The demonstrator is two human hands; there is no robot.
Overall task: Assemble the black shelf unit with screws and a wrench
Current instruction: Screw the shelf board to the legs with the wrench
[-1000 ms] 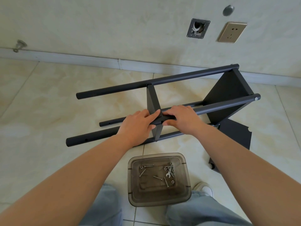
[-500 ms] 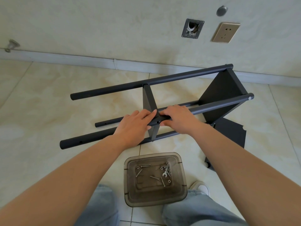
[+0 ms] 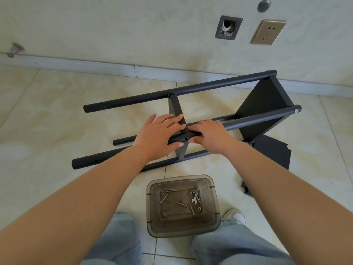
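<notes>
Two hands meet at the shelf unit (image 3: 263, 104) pole joint: left hand (image 3: 158, 134) rests with fingers extended, right hand (image 3: 208, 134) grips the pole (image 3: 248, 121).

Left hand (image 3: 159, 133): your fingers lie straight over the shelf (image 3: 176, 119), thumb under the pole (image 3: 248, 121).
Right hand (image 3: 207, 134): you grip that pole at the joint.
Bin (image 3: 182, 226): holds screws (image 3: 181, 204) and wrench (image 3: 194, 200), between your knees.
</notes>
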